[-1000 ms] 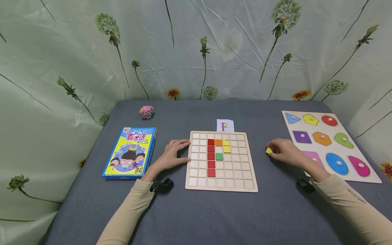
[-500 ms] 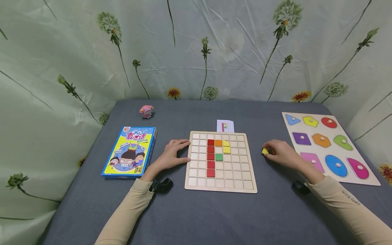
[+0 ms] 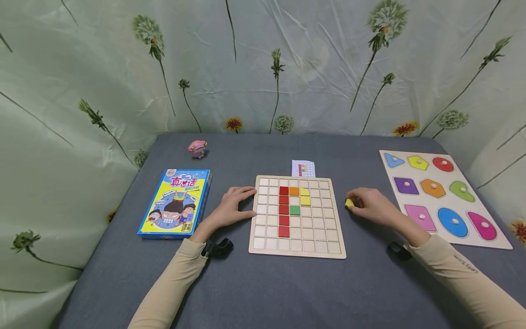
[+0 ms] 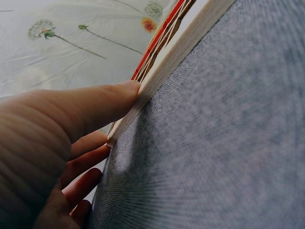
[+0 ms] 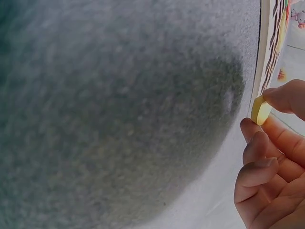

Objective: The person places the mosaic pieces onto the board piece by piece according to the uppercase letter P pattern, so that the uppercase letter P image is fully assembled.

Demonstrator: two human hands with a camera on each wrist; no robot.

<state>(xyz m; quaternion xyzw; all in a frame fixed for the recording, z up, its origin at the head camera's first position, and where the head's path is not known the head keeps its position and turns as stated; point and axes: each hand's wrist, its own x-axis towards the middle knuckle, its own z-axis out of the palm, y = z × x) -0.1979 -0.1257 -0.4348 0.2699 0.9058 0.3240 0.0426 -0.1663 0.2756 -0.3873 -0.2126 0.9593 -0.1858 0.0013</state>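
A wooden grid board [image 3: 297,252] lies flat on the table, with a column of red tiles [image 3: 283,209], an orange tile [image 3: 294,191], two yellow tiles [image 3: 305,200] and a green tile [image 3: 294,210] in its cells. My left hand [image 3: 230,208] rests at the board's left edge; in the left wrist view its thumb [image 4: 107,102] touches the rim with fingers extended. Just right of the board, my right hand [image 3: 376,206] pinches a yellow tile [image 5: 259,110] between thumb and fingertips, above the table.
A printed pattern card [image 3: 303,168] lies behind the board. On the left are a blue-and-yellow card game box [image 3: 174,203] and a pink figurine [image 3: 198,149]. A shape puzzle board [image 3: 419,205] with knobbed pieces lies at right. A floral curtain [image 3: 246,68] hangs behind the table.
My right hand has moved left toward the board, carrying the yellow tile. The left hand has stayed at the board's edge.
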